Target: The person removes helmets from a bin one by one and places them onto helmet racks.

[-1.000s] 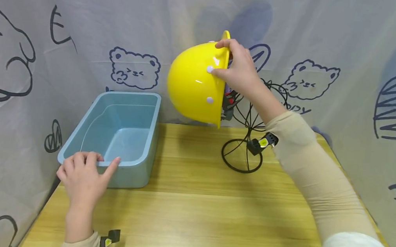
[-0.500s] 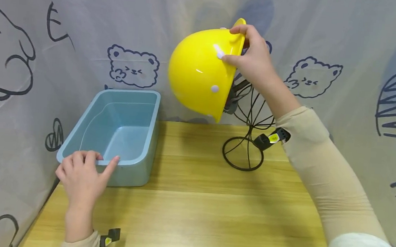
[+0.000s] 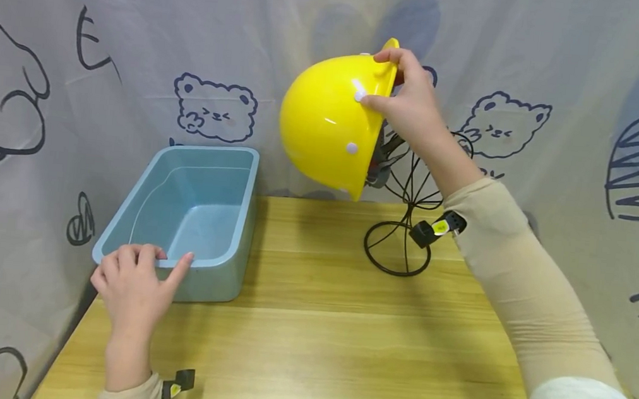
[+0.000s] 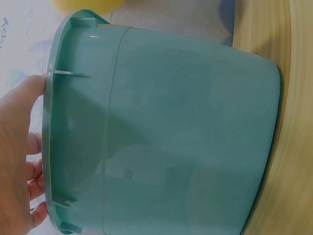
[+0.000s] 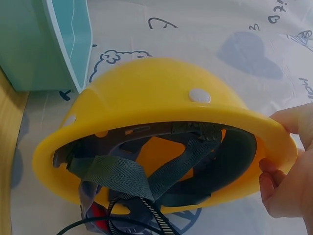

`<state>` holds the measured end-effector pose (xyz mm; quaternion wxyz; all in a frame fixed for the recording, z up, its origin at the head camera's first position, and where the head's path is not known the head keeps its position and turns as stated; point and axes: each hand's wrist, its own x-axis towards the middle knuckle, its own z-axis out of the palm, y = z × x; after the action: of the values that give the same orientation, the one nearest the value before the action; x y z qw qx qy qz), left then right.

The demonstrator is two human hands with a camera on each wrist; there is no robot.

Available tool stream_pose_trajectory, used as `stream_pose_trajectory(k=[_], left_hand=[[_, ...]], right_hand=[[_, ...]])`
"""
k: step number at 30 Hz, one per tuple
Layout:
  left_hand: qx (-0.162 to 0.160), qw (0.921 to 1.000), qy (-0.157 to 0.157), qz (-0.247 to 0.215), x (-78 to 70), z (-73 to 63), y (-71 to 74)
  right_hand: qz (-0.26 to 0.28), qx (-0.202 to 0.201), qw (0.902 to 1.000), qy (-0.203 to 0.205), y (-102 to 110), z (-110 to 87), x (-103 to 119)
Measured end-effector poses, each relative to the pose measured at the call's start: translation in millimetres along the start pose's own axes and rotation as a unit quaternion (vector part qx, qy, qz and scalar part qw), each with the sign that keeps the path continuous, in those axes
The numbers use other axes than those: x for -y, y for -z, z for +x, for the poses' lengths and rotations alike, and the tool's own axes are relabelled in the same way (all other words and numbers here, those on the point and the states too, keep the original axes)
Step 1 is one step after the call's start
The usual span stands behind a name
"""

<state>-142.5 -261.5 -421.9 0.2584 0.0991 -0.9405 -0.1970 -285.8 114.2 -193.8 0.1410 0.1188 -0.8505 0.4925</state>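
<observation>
A yellow hard hat (image 3: 326, 118) hangs above the table, lying on its side with its dome to the left. My right hand (image 3: 410, 103) grips its brim between thumb and fingers. Dark webbing straps (image 5: 124, 174) show inside the shell in the right wrist view. Behind the hat's opening stands a black wire stand (image 3: 409, 201) with a round base, partly hidden by the hat and my right arm. At the left, my left hand (image 3: 135, 288) holds the near rim of a blue-green plastic bin (image 3: 212, 282), fingers bent over the edge. The bin's visible inside is bare.
The wooden table (image 3: 306, 350) carries the bin at the left and the stand toward the back right. Pale cloth (image 3: 302, 8) with drawn bears and hearts surrounds it on the back and sides, close behind the hat.
My right hand and the hard hat have shifted right and slightly up, and the hat has tilted a little. My left hand keeps its place on the bin's rim.
</observation>
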Motion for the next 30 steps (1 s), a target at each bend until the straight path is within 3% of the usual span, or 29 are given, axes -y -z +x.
stream_pose_trajectory(k=[10,16,24,27,30], left_hand=[[-0.003,1.0000,-0.002,-0.002,-3.8,-0.4,-3.8],[-0.003,1.0000,-0.001,0.000,-4.7,-0.2,-5.0],[0.001,1.0000,-0.004,-0.003,-5.7,2.4,-7.8],[0.001,1.0000,-0.005,-0.003,-5.6,3.0,-8.3],[-0.002,1.0000,-0.006,-0.003,-4.1,2.9,-7.7]], right_hand=[[0.020,-0.003,0.9996,-0.020,0.7,4.9,-4.2],[0.087,-0.033,0.9948,-0.041,16.5,4.3,-15.1],[0.210,-0.086,0.9710,-0.074,49.1,-3.5,-51.8],[0.208,-0.105,0.9687,-0.086,61.9,-9.5,-70.9],[0.167,-0.115,0.9739,-0.102,73.3,-17.6,-89.4]])
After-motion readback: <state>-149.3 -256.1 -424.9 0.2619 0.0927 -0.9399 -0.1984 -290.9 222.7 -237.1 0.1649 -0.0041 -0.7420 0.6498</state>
